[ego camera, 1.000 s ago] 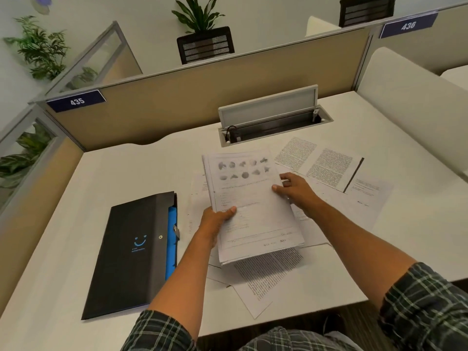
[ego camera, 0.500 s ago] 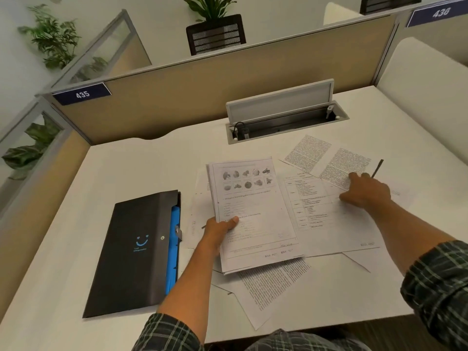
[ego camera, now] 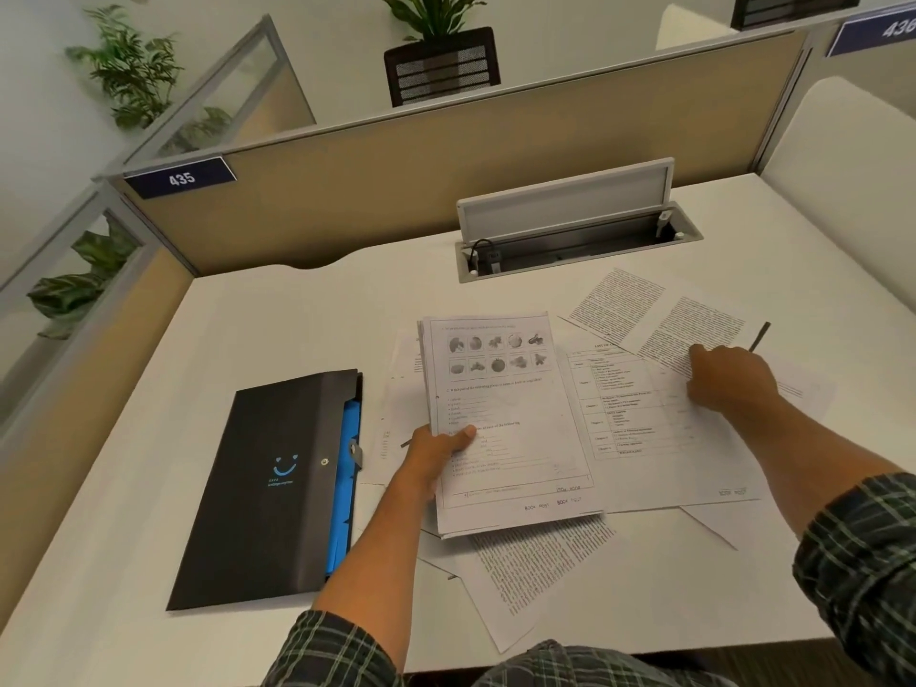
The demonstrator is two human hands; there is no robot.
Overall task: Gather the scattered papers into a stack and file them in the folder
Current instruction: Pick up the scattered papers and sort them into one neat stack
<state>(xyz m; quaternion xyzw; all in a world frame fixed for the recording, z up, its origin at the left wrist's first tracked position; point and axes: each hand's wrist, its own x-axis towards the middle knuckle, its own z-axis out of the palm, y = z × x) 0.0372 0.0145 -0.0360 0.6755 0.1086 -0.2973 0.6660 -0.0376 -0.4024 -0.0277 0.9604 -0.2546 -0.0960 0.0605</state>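
Several sheets sit gathered in the stack [ego camera: 505, 423] gripped by the left hand [ego camera: 436, 456]; the right hand [ego camera: 731, 379] pinches a text page [ego camera: 659, 319] at right; loose sheets remain, black folder [ego camera: 270, 488] at lower left unfilled.

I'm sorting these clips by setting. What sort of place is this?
Most likely an open-plan office, at a cubicle desk. A tan divider panel carries a numbered sign reading 435, a cable box with a raised lid is set into the white desk, and potted plants stand beyond.
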